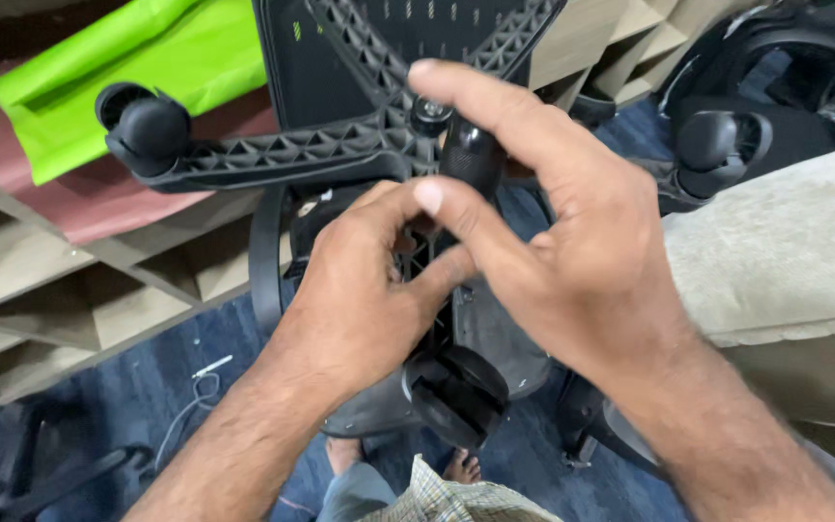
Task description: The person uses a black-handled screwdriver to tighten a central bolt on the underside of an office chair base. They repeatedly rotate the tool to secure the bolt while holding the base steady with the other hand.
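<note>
While both hands meet at the hub of an upturned black chair base (pixel 340 145), the right hand (pixel 572 261) curls over a short black cylinder (pixel 473 155) that stands at the hub; its forefinger lies along the top of the cylinder and its thumb presses in from below, so the cylinder sits pinched between them. The left hand (pixel 359 290) closes from beneath, fingers bent around the ribbed spoke just under the hub, its thumb tip touching the right thumb (what it grips inside the fist is hidden). One castor (pixel 147 126) sits at the end of the spoke that runs toward the left; another castor (pixel 456 391) hangs at the near end of the spoke below the hands; a third castor (pixel 717 145) shows to the right. Behind the base lie a green sheet (pixel 147 68) and cardboard dividers (pixel 89 280); a beige cushion (pixel 785 251) lies at the right; blue carpet (pixel 195 348) covers the floor.
</note>
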